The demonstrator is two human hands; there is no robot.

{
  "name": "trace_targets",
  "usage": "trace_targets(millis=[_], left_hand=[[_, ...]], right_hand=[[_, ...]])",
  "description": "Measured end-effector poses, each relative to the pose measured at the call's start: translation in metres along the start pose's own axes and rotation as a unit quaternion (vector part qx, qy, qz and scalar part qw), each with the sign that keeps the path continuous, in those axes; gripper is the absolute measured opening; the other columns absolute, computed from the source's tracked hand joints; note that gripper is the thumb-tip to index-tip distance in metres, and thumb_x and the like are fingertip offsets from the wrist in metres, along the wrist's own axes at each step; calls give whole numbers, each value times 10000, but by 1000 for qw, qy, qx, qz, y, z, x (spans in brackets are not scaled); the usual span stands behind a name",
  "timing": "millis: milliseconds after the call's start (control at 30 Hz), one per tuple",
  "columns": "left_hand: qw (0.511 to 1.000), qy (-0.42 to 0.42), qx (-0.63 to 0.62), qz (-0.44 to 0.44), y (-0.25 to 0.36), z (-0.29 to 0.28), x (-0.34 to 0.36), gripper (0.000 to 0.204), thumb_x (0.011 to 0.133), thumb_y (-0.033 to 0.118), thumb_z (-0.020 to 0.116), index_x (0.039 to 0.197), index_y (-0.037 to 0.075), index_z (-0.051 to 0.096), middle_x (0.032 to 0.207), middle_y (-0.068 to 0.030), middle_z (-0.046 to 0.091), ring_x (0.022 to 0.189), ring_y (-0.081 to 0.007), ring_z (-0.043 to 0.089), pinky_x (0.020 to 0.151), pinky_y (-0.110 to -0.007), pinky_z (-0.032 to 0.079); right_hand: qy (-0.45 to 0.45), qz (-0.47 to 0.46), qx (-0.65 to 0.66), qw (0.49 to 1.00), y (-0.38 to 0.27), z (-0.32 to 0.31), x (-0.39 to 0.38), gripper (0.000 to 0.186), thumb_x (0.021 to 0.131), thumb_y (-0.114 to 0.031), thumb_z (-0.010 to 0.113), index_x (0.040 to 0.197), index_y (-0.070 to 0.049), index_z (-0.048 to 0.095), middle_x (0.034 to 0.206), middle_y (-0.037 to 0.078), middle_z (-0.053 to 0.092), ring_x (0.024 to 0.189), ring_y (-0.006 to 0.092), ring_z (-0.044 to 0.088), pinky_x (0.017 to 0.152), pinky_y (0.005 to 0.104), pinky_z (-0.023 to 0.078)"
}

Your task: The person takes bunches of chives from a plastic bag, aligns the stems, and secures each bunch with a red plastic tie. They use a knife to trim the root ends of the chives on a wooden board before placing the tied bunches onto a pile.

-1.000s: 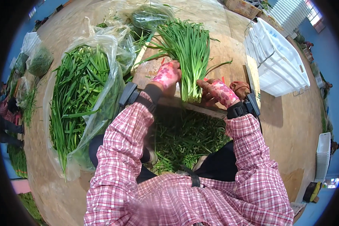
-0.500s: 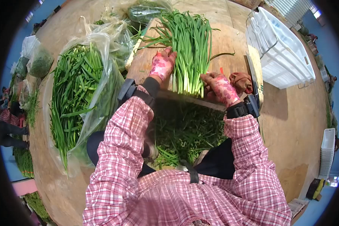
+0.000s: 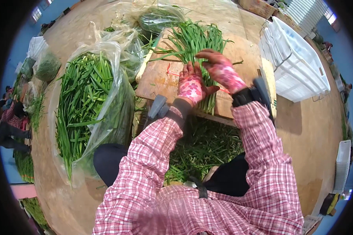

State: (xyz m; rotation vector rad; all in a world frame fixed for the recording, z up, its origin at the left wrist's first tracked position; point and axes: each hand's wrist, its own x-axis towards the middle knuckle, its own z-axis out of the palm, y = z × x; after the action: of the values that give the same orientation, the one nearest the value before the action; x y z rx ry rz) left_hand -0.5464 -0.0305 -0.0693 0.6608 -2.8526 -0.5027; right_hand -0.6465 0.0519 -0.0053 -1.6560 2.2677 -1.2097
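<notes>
A bunch of garlic chives [image 3: 198, 37] lies on a wooden board [image 3: 157, 82], its leaves pointing away from me and its pale stems toward me. My left hand [image 3: 191, 84], in a pink flowered fingerless glove, rests on the lower part of the bunch with fingers stretched and thumb spread across the stems. Just above the bunch's right side is my right hand [image 3: 223, 72], in a matching glove, fingers extended and holding nothing visible. A red strip [image 3: 171, 70] shows on the board left of the bunch. Both hands cover the middle of the stems.
On the left stands a clear plastic bag [image 3: 121, 98] full of loose garlic chives [image 3: 82, 105]. White plastic crates [image 3: 294, 62] sit at the right. Trimmed green scraps [image 3: 204, 145] lie below the board between my legs. More filled bags [image 3: 161, 19] are behind the board.
My left hand has moved right, from beside the bunch onto its stems. My right hand has lifted from the stem ends and gone up and left. The stems are drawn closer together.
</notes>
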Motion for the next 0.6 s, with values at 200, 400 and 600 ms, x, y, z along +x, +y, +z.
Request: trace_targets(millis=[200, 400, 600], left_hand=[[998, -26, -59, 5, -10, -9, 3, 1153, 726, 768, 531, 1479, -10, 134, 1513, -285, 147, 1411, -404, 159, 1154, -441, 143], [893, 136, -428, -33, -62, -31, 9, 422, 921, 300, 575, 1260, 48, 557, 1148, -211, 615, 1053, -298, 600, 894, -352, 458], [876, 165, -441, -104, -59, -13, 0, 243, 884, 180, 585, 1076, 55, 664, 948, -161, 691, 848, -252, 672, 758, -327, 508]], right_hand=[[92, 41, 17, 995, 94, -9, 54, 315, 851, -158, 623, 1148, -55, 629, 928, 142, 680, 745, 165, 642, 606, 267, 529], [85, 198, 45, 975, -1, -70, -9, 280, 862, -229, 633, 1032, -11, 678, 910, 98, 697, 734, 152, 627, 677, 277, 503], [-46, 243, 6, 969, -27, -14, -38, 343, 825, -328, 671, 965, -16, 687, 827, 114, 687, 719, 211, 639, 677, 334, 510]])
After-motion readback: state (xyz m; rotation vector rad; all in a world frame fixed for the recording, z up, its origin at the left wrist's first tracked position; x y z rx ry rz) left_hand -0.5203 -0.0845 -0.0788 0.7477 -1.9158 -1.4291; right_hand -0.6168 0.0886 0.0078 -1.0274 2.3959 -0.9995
